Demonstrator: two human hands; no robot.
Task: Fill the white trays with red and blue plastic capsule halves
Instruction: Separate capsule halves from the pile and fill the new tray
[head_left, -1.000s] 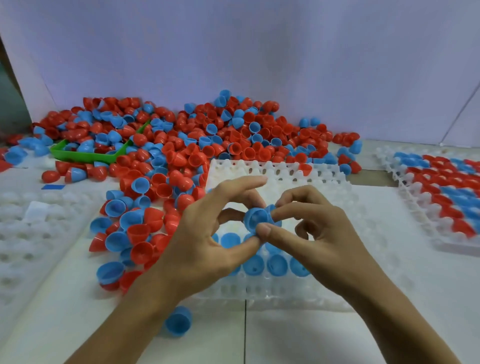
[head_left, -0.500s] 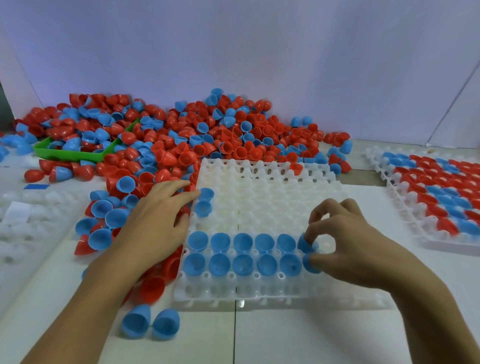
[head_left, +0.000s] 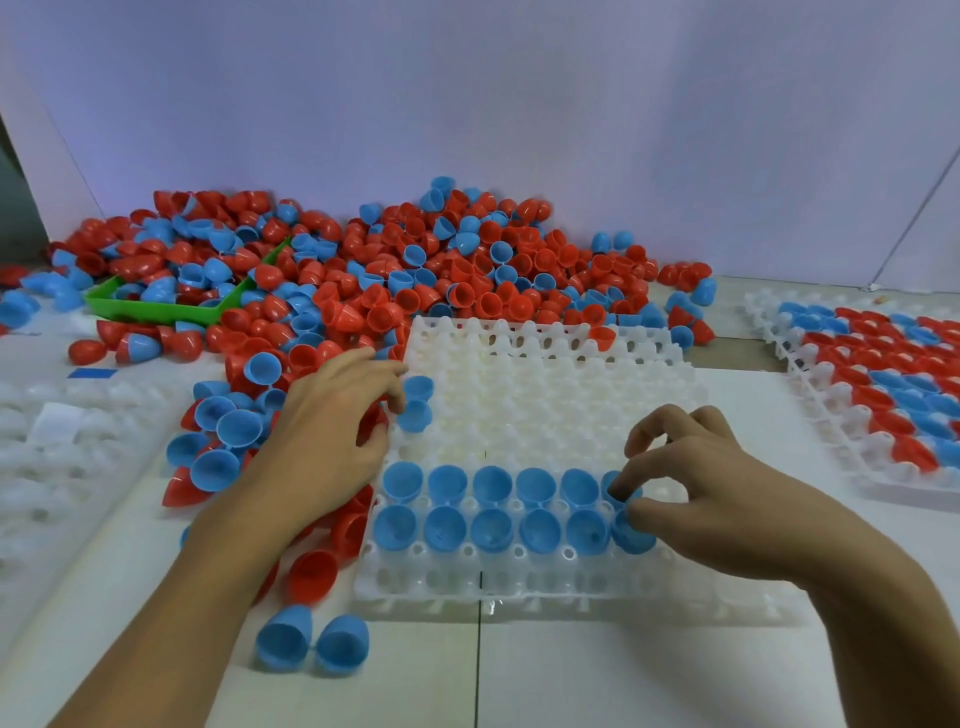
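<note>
A white tray (head_left: 545, 410) lies in front of me, with two rows of blue capsule halves (head_left: 493, 512) seated open side up near its front. My right hand (head_left: 717, 493) pinches a blue half (head_left: 621, 491) at the right end of the upper row, thumb and forefinger on its rim. My left hand (head_left: 332, 436) reaches over the tray's left edge. Its fingertips hold two blue halves (head_left: 417, 401) there. A big pile of red and blue halves (head_left: 415, 270) lies behind and left of the tray.
A filled tray (head_left: 883, 379) of red and blue halves sits at the right. A green tray (head_left: 156, 309) is buried in the pile at the back left. White trays (head_left: 52, 457) lie at the far left. Two loose blue halves (head_left: 311, 644) lie near the front edge.
My hands, together over the tray on a blue stack a second ago, have parted. The left went to the tray's left edge and the right down to the upper blue row.
</note>
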